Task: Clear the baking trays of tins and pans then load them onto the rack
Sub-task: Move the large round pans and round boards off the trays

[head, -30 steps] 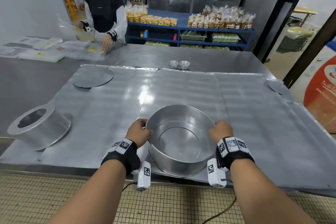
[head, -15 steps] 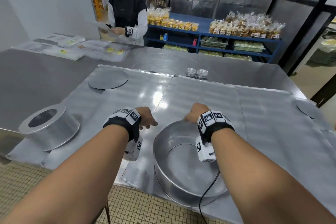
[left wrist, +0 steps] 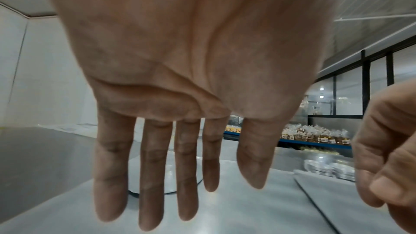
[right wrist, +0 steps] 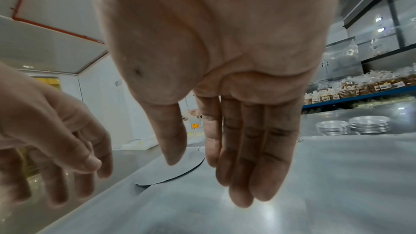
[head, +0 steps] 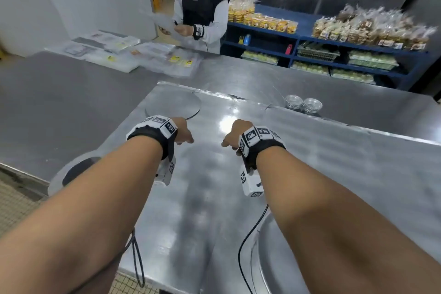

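Left hand: the left hand (head: 183, 132) is hovering palm-down over the baking tray (head: 205, 198), fingers (left wrist: 149, 184) straight and spread, holding nothing.
Right hand: the right hand (head: 235, 135) is hanging just beside the left one, above the same tray; its fingers (right wrist: 258, 163) are lying straight and close together, gripping nothing.
Baking trays: flat metal trays are lying side by side on the steel table (head: 59, 102), their seam running away from the person between the two hands.
Round disc: a flat round disc (head: 174, 105) is sitting on the far part of the left tray, just beyond the left fingertips.
Large round pan: a large round pan (head: 269, 260) is showing under the right forearm at the near edge; how it is resting is hard to tell, since the arm is covering most of it.
Ring tin: a ring tin (head: 71, 174) is lying at the near left, partly behind the left forearm.
Small tins: two stacks of small tins (head: 303, 104) are standing touching at the trays' far edge.
Other person: a person (head: 202, 5) is standing across the table, holding a clear bag.
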`<action>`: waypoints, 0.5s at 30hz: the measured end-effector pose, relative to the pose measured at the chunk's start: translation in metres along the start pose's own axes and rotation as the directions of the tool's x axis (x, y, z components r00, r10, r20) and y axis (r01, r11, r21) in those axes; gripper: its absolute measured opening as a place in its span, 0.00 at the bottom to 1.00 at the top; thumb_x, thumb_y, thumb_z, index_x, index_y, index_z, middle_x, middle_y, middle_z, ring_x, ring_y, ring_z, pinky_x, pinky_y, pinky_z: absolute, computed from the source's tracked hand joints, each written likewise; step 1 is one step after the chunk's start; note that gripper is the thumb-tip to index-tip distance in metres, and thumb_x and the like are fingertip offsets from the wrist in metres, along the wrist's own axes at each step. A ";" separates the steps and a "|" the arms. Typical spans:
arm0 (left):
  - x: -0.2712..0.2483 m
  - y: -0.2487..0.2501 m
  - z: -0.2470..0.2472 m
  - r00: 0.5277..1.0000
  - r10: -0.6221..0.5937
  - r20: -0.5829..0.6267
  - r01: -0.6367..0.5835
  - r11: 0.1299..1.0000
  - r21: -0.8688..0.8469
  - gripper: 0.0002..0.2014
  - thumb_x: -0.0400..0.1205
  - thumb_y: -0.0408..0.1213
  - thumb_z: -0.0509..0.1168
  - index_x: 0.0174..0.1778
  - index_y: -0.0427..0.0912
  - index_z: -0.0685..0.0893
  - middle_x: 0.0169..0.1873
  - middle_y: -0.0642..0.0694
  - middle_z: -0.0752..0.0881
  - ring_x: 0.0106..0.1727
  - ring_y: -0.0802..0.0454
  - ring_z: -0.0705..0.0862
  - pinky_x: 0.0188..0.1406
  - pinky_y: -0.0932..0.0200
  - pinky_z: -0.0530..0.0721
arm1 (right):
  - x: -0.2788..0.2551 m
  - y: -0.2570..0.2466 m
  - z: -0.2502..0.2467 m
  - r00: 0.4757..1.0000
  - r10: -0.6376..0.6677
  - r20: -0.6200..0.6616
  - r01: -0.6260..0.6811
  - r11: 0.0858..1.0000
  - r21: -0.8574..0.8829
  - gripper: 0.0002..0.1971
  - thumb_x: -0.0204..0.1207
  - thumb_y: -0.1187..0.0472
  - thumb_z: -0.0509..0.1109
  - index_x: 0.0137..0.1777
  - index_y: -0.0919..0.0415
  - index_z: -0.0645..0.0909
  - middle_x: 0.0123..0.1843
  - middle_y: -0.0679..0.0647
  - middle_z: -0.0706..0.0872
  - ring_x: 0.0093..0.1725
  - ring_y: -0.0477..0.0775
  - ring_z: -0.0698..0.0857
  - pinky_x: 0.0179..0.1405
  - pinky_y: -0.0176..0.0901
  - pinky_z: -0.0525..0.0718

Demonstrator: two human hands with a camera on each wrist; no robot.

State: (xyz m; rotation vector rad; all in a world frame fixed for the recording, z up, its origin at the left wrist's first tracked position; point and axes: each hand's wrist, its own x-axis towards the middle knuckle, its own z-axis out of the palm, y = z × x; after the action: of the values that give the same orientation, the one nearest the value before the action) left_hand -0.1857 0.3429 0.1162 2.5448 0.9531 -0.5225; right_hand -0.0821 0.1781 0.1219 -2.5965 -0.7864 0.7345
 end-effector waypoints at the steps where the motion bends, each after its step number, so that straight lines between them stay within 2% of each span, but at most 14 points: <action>1: 0.016 -0.011 -0.008 1.000 -0.016 -0.012 0.016 1.000 0.014 0.15 0.82 0.47 0.71 0.41 0.37 0.88 0.46 0.44 0.93 0.36 0.45 0.86 0.48 0.58 0.82 | 0.017 -0.008 0.003 1.000 0.005 0.005 -0.005 1.000 -0.013 0.15 0.69 0.59 0.80 0.34 0.62 0.76 0.47 0.63 0.89 0.45 0.65 0.90 0.52 0.57 0.90; 3: 0.051 -0.031 -0.021 0.999 -0.043 -0.031 0.044 0.999 0.022 0.15 0.81 0.47 0.72 0.36 0.39 0.85 0.44 0.42 0.92 0.37 0.43 0.85 0.47 0.57 0.82 | 0.054 -0.025 0.009 1.000 0.023 0.017 -0.022 0.998 -0.057 0.15 0.66 0.58 0.81 0.32 0.60 0.75 0.41 0.61 0.86 0.40 0.63 0.89 0.48 0.56 0.91; 5: 0.087 -0.051 -0.033 0.997 -0.073 -0.039 0.075 0.996 0.039 0.16 0.81 0.46 0.73 0.33 0.40 0.81 0.39 0.42 0.89 0.40 0.41 0.85 0.47 0.55 0.83 | 0.090 -0.042 0.015 0.998 0.055 0.026 -0.052 0.991 -0.122 0.19 0.64 0.55 0.83 0.32 0.59 0.73 0.37 0.56 0.84 0.34 0.59 0.87 0.42 0.51 0.90; 8: 0.142 -0.079 -0.048 0.993 -0.111 -0.038 0.113 0.992 0.057 0.14 0.71 0.47 0.76 0.28 0.41 0.86 0.34 0.44 0.89 0.42 0.42 0.88 0.48 0.54 0.86 | 0.136 -0.065 0.023 0.997 0.079 0.004 -0.077 0.985 -0.153 0.21 0.65 0.55 0.83 0.31 0.59 0.71 0.33 0.53 0.78 0.27 0.51 0.77 0.25 0.40 0.78; 10: 0.184 -0.100 -0.052 0.991 -0.130 -0.013 0.131 0.990 0.057 0.14 0.68 0.49 0.76 0.32 0.40 0.88 0.37 0.44 0.91 0.44 0.41 0.90 0.55 0.49 0.89 | 0.169 -0.077 0.031 0.995 0.098 0.017 -0.095 0.987 -0.132 0.20 0.68 0.57 0.82 0.31 0.59 0.71 0.34 0.54 0.79 0.27 0.51 0.76 0.22 0.39 0.73; 13: 0.227 -0.123 -0.056 0.991 -0.132 0.000 0.132 0.991 0.029 0.16 0.74 0.52 0.77 0.39 0.43 0.84 0.43 0.41 0.87 0.49 0.40 0.87 0.60 0.46 0.87 | 0.216 -0.091 0.041 0.993 0.115 0.016 -0.113 0.987 -0.118 0.17 0.69 0.59 0.81 0.31 0.60 0.73 0.43 0.58 0.87 0.27 0.50 0.77 0.21 0.39 0.75; 15: 0.253 -0.135 -0.057 0.992 -0.127 0.003 0.127 0.992 0.013 0.23 0.72 0.57 0.79 0.49 0.42 0.84 0.52 0.40 0.88 0.54 0.39 0.86 0.62 0.46 0.85 | 0.243 -0.101 0.046 0.994 0.111 0.021 -0.108 0.988 -0.107 0.12 0.71 0.60 0.80 0.36 0.62 0.79 0.46 0.58 0.89 0.34 0.53 0.84 0.29 0.40 0.82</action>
State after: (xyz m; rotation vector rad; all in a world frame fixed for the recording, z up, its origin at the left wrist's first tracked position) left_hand -0.0880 0.6014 0.0202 2.5049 1.1197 -0.5714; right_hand 0.0239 0.4084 0.0368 -2.7488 -0.7133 0.7804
